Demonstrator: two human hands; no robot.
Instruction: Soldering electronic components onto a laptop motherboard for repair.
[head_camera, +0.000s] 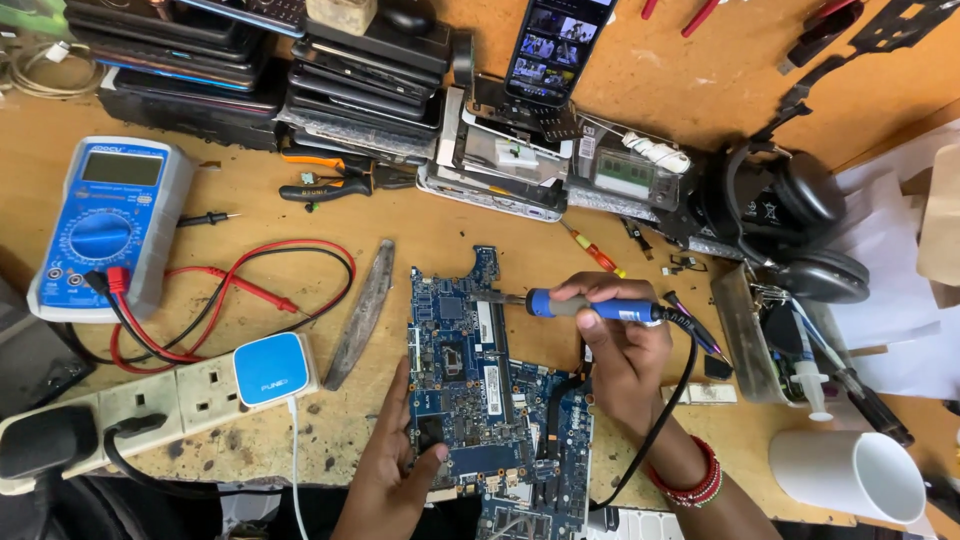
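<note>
A blue laptop motherboard (470, 380) lies flat on the wooden bench in front of me. My left hand (395, 470) rests on its lower left edge, thumb pressed on the board. My right hand (620, 345) grips a blue-handled soldering iron (590, 308), held nearly level with its metal tip (500, 297) pointing left over the board's upper part. The iron's black cable (670, 400) loops down past my right wrist, which wears red bead bracelets.
A blue multimeter (105, 225) with red and black leads sits at left, above a white power strip (150, 400) with a blue charger. Stacked devices and a lit phone (555, 45) line the back. Black headphones (790, 215), a parts tray and a white cup (850, 475) crowd the right.
</note>
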